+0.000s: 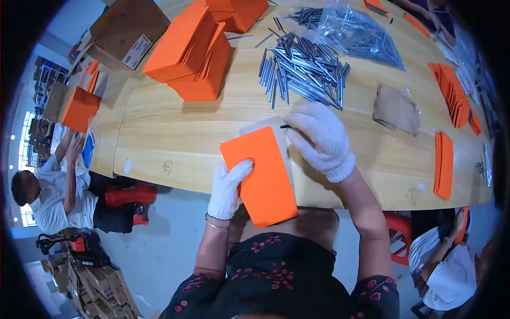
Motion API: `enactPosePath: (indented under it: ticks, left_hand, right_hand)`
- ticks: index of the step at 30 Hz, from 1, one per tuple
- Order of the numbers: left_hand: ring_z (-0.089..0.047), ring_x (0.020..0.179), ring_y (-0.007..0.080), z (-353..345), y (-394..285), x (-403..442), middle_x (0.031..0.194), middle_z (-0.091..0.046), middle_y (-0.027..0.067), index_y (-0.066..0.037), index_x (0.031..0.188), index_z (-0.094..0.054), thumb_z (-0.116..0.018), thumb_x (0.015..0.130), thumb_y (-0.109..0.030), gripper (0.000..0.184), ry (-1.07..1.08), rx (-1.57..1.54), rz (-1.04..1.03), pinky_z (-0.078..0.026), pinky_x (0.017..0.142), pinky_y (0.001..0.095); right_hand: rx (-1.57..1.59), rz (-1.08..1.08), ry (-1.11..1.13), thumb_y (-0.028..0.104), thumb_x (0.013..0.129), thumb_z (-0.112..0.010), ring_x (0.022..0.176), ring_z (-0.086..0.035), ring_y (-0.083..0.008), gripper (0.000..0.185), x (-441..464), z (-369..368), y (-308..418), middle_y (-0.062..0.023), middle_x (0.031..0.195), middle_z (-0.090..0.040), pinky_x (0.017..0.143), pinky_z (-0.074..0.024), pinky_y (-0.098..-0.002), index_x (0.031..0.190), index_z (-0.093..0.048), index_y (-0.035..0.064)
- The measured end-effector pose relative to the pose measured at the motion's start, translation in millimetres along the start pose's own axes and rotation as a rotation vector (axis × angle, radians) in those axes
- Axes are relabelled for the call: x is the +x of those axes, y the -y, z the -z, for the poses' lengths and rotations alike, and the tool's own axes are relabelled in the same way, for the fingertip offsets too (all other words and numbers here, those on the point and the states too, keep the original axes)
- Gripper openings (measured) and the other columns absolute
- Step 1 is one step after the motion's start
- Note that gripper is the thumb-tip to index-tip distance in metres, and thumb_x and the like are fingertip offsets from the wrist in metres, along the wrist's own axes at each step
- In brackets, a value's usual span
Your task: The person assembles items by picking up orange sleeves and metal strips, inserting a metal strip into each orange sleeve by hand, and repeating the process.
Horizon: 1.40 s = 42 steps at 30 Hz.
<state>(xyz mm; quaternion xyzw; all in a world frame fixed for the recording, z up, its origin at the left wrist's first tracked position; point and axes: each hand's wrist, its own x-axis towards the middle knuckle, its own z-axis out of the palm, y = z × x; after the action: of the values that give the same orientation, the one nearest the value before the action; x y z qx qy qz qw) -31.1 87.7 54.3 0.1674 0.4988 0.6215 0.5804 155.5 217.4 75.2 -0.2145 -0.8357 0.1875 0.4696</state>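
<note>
My left hand [228,186], in a white knit glove, is closed on the edge of a flat orange rectangular panel [268,178]. The thumb lies across its face, and the panel tilts over the table's front edge. To its right, my right hand [319,139], gloved the same way, is closed in a pinch on a thin metal rod [285,126]. Only the rod's short dark end sticks out; the fingers hide the rest. Just beyond this hand lies a loose pile of similar metal rods [305,69], some silver and some dark.
Tall stacks of orange panels [183,50] stand at the back left, near a cardboard box [127,32]. A clear plastic bag [364,40] of rods lies behind the pile. A brown packet [396,109] and more orange panels [443,165] lie right. People sit at both sides.
</note>
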Motion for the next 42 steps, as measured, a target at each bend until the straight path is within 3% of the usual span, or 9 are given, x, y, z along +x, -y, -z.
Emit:
enactPosePath:
  ticks: [10,15,19,25,34,42]
  left_hand:
    - [-0.063,0.076,0.0146,-1.9,1.8,0.0,0.093,-0.068,0.0111,0.005,0.104,-0.063,-0.062,0.086,-0.003,0.019,-0.024,0.008,-0.049,-0.052,0.067,0.0238]
    - [-0.063,0.081,0.0156,4.0,3.9,1.6,0.099,-0.068,0.0121,0.006,0.112,-0.061,-0.062,0.085,-0.006,0.029,-0.006,0.054,-0.051,-0.052,0.071,0.0244]
    - [-0.063,0.079,0.0155,1.0,1.2,-0.7,0.098,-0.068,0.012,0.006,0.112,-0.061,-0.062,0.085,-0.005,0.029,-0.028,0.089,-0.033,-0.052,0.071,0.0243]
    - [-0.063,0.079,0.0153,0.9,1.9,-0.3,0.098,-0.068,0.0121,0.006,0.112,-0.061,-0.061,0.085,-0.005,0.029,-0.016,0.061,-0.031,-0.052,0.07,0.0237]
    - [-0.063,0.079,0.0151,1.6,2.1,-0.4,0.097,-0.068,0.0124,0.006,0.111,-0.061,-0.061,0.085,-0.005,0.028,-0.017,0.084,-0.04,-0.052,0.069,0.0234]
    - [-0.063,0.077,0.0157,2.0,3.1,0.5,0.093,-0.067,0.013,0.006,0.107,-0.062,-0.063,0.085,-0.005,0.025,0.002,0.062,-0.048,-0.052,0.068,0.0245]
  right_hand:
    - [0.045,-0.013,-0.12,-0.003,0.081,-0.064,0.087,-0.06,-0.0245,0.021,-4.5,-2.8,-0.9,-0.0125,0.1,-0.065,0.077,-0.0479,-0.0305,0.101,-0.068,-0.0008]
    - [0.408,-0.249,-0.074,-0.003,0.084,-0.061,0.088,-0.059,-0.0211,0.019,-6.0,-1.6,1.0,-0.0115,0.101,-0.065,0.077,-0.0474,-0.0296,0.101,-0.067,-0.0021]
    - [0.833,-0.577,0.007,-0.002,0.086,-0.063,0.086,-0.06,-0.0162,0.02,-6.8,3.8,2.5,-0.0077,0.102,-0.067,0.078,-0.0479,-0.0263,0.105,-0.07,-0.0008]
    - [0.884,-0.557,0.081,-0.002,0.085,-0.063,0.09,-0.06,-0.0149,0.023,-10.3,1.3,-6.6,-0.007,0.105,-0.068,0.081,-0.0481,-0.0262,0.106,-0.071,-0.0009]
    - [0.678,-0.089,0.066,-0.001,0.085,-0.065,0.094,-0.06,-0.0193,0.024,-8.8,-7.0,-8.6,-0.0096,0.108,-0.067,0.083,-0.0482,-0.0285,0.108,-0.07,0.0005]
    - [0.735,-0.113,0.085,-0.009,0.079,-0.061,0.094,-0.058,-0.0254,0.03,-10.6,-4.8,-7.9,-0.0151,0.111,-0.067,0.082,-0.0472,-0.0343,0.107,-0.069,-0.0011]
